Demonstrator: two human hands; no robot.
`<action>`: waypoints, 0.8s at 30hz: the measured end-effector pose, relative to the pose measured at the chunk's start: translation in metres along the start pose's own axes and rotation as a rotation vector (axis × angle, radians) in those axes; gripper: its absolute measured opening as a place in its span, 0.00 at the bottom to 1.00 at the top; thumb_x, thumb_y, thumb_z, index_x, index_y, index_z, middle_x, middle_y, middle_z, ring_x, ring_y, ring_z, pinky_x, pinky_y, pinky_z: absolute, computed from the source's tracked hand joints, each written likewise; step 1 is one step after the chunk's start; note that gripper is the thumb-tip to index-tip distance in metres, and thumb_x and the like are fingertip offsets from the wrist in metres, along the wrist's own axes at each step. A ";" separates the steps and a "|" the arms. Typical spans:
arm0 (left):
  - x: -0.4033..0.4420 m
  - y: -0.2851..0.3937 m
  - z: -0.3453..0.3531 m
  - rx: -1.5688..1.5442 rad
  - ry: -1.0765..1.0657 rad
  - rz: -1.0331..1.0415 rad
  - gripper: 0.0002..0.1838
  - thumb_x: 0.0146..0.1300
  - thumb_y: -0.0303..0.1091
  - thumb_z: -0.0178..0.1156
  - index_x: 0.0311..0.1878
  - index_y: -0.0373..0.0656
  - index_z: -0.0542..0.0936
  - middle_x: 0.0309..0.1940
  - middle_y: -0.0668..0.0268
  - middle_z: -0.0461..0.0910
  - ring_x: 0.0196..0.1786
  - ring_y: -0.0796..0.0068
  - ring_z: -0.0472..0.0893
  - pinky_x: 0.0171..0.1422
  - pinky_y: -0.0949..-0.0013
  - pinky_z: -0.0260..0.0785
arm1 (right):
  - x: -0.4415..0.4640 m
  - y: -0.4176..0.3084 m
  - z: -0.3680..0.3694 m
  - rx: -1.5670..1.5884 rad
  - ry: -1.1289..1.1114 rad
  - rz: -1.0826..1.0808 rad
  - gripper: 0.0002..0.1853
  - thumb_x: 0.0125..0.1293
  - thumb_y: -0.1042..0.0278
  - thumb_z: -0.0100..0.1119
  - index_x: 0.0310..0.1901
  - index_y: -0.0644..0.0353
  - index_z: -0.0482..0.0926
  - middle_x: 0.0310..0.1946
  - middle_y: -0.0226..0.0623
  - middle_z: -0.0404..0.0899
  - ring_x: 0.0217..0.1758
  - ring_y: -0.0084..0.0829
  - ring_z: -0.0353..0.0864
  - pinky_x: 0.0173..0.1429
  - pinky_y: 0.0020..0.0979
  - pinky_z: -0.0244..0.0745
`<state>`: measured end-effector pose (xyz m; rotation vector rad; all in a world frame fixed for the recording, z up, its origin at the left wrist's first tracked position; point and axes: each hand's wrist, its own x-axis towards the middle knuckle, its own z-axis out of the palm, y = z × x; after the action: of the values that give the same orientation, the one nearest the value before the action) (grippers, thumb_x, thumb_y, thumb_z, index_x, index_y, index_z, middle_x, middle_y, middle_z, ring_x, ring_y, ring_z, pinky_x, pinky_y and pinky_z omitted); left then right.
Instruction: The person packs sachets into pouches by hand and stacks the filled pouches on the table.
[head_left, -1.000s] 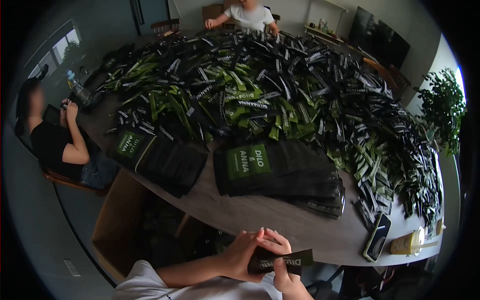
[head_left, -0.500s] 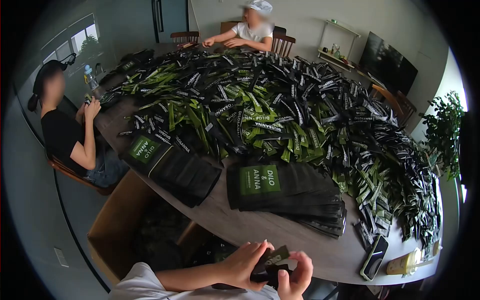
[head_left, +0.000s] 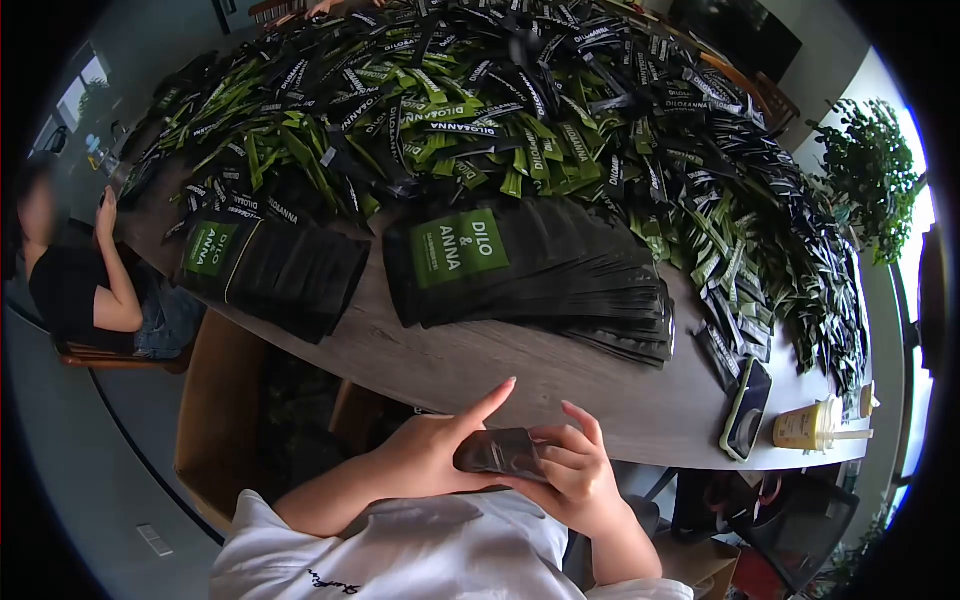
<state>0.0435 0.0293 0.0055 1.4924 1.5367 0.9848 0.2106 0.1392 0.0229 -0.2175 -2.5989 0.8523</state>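
A small dark, shiny pouch (head_left: pixel 492 452) is held between both hands, close in front of my white shirt. My left hand (head_left: pixel 432 448) grips its left end, with one finger stretched up and away. At the other end my right hand (head_left: pixel 578 468) is closed on the pouch, its fingertips over the top edge. Beyond the hands, on the table, lies a fanned stack of black pouches (head_left: pixel 560 270) with a green DILO & ANNA label. A second stack of pouches (head_left: pixel 285 275), with a band around it, lies to its left.
A large heap of black and green stick packets (head_left: pixel 480 130) covers the far table. At right are a phone (head_left: pixel 746 410) and a drink cup (head_left: pixel 800 427). An open cardboard box (head_left: pixel 215 410) stands below the table edge. Another person (head_left: pixel 85 270) sits at left.
My view has tilted down. My hands have brought the pouch nearer my body; the green DILO piece seen between my fingers before is out of sight.
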 end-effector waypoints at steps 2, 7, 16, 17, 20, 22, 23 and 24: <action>0.000 0.000 0.000 0.035 0.043 0.038 0.50 0.44 0.35 0.68 0.68 0.49 0.47 0.21 0.64 0.75 0.23 0.66 0.77 0.29 0.68 0.69 | 0.004 0.000 -0.002 -0.022 0.071 0.043 0.08 0.44 0.66 0.67 0.22 0.60 0.78 0.22 0.28 0.77 0.37 0.26 0.77 0.60 0.46 0.58; 0.001 -0.003 0.003 0.206 0.205 0.148 0.41 0.43 0.34 0.69 0.62 0.48 0.61 0.22 0.63 0.77 0.24 0.66 0.79 0.27 0.69 0.70 | 0.003 0.009 0.006 0.218 -0.064 0.042 0.11 0.40 0.68 0.70 0.21 0.62 0.76 0.23 0.34 0.78 0.36 0.32 0.78 0.56 0.45 0.63; 0.002 -0.011 0.007 -0.317 0.242 0.126 0.12 0.49 0.31 0.67 0.34 0.35 0.77 0.22 0.68 0.79 0.23 0.86 0.74 0.27 0.80 0.65 | -0.006 0.005 0.014 0.460 0.217 0.370 0.08 0.50 0.76 0.64 0.31 0.67 0.76 0.27 0.38 0.74 0.26 0.29 0.73 0.29 0.24 0.67; 0.002 -0.011 0.007 -0.316 0.241 0.128 0.12 0.49 0.31 0.67 0.34 0.35 0.77 0.22 0.68 0.79 0.23 0.86 0.74 0.27 0.80 0.65 | -0.002 0.003 0.014 0.437 0.241 0.320 0.05 0.53 0.77 0.60 0.29 0.69 0.75 0.25 0.37 0.73 0.25 0.29 0.73 0.29 0.23 0.67; -0.002 -0.009 0.008 -0.356 0.242 0.080 0.03 0.52 0.22 0.62 0.31 0.36 0.79 0.21 0.67 0.78 0.23 0.85 0.75 0.25 0.82 0.63 | 0.000 0.003 0.015 0.511 0.189 0.311 0.04 0.54 0.78 0.59 0.29 0.69 0.75 0.26 0.38 0.74 0.25 0.29 0.73 0.29 0.23 0.67; -0.002 -0.005 0.007 -0.258 0.290 0.125 0.05 0.51 0.21 0.60 0.33 0.36 0.79 0.23 0.66 0.79 0.21 0.83 0.75 0.24 0.80 0.64 | 0.002 0.008 0.018 0.516 0.172 0.293 0.04 0.54 0.79 0.58 0.30 0.69 0.75 0.26 0.38 0.74 0.25 0.29 0.73 0.29 0.23 0.67; 0.000 -0.003 0.008 -0.204 0.339 0.174 0.05 0.51 0.21 0.61 0.33 0.36 0.79 0.25 0.65 0.80 0.21 0.81 0.76 0.24 0.79 0.65 | 0.003 0.011 0.019 0.521 0.152 0.280 0.03 0.54 0.79 0.58 0.30 0.69 0.75 0.26 0.38 0.74 0.25 0.30 0.73 0.29 0.23 0.67; 0.002 -0.011 0.007 -0.133 0.337 0.322 0.09 0.50 0.22 0.61 0.37 0.36 0.79 0.29 0.62 0.80 0.23 0.76 0.78 0.25 0.77 0.67 | 0.006 0.012 0.021 0.531 0.193 0.200 0.04 0.54 0.79 0.59 0.31 0.68 0.75 0.26 0.38 0.74 0.26 0.30 0.73 0.30 0.24 0.68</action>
<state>0.0455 0.0310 -0.0070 1.5660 1.4439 1.5626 0.1971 0.1388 0.0024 -0.3853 -2.1078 1.4725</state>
